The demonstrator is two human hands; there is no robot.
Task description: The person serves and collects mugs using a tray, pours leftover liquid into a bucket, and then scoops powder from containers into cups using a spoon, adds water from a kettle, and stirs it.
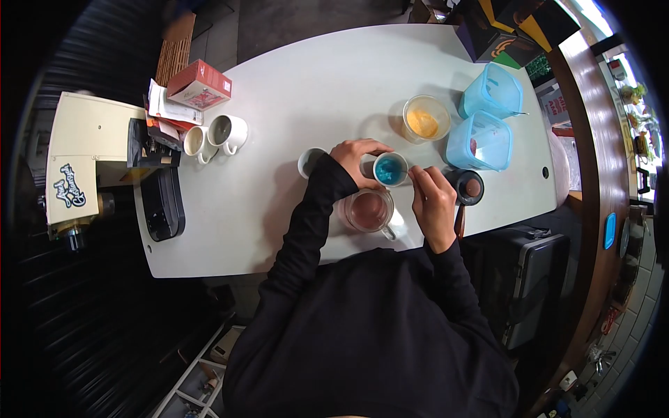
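Note:
My left hand (357,161) wraps round a small white cup (377,178) with bright blue contents. In my right hand (436,209) a thin-handled stirrer (406,171) is pinched, its far end reaching into the cup; the tip is hidden in the blue. Just below the cup stands a clear glass jug (368,211) with a pinkish-brown inside, its handle toward my body. Left of my left wrist, partly covered by the sleeve, is another small cup (308,164). Close to the right hand lies a round black piece (467,187) with a brown centre and wooden handle.
A clear tub (424,120) with orange-yellow contents stands beyond my right hand, beside two light-blue containers (481,141). Two white mugs (235,132), a red box (200,85) and a black tray (162,203) sit at the left of the white table (306,76).

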